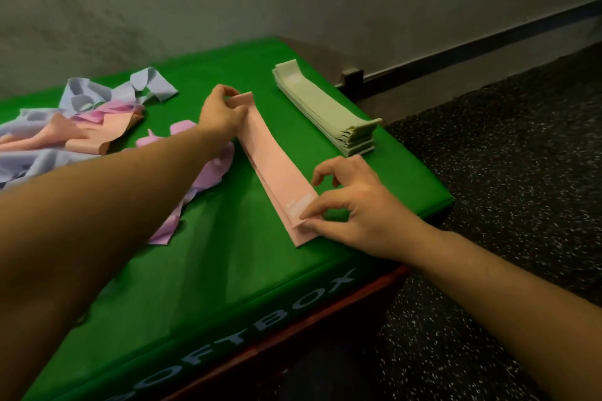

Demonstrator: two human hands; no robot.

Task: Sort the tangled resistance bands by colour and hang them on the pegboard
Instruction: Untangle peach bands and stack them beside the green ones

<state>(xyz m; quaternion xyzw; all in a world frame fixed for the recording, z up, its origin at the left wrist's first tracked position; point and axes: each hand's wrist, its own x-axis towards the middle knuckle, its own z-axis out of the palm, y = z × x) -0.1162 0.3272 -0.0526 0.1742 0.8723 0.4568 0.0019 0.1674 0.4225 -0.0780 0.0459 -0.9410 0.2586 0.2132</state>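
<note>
— Where do we have the peach band (277,166)?
— Flat on the green soft box (228,270), stretched between our hands. Our right hand (355,208) pinches its near end between thumb and forefinger, the other fingers curled above it.
— And the far end?
— Our left hand (221,114) grips it, fingers curled round the fold, though which fingers press we can't quite tell.
— What's around the band?
— Lilac bands (208,172) lie just left of it, partly under our left forearm. The stacked sage bands (325,107) lie right of it, apart. The tangled pile (81,120) sits farther left.
— Its long axis?
— Near-right to far-left, roughly parallel to the sage stack.
</note>
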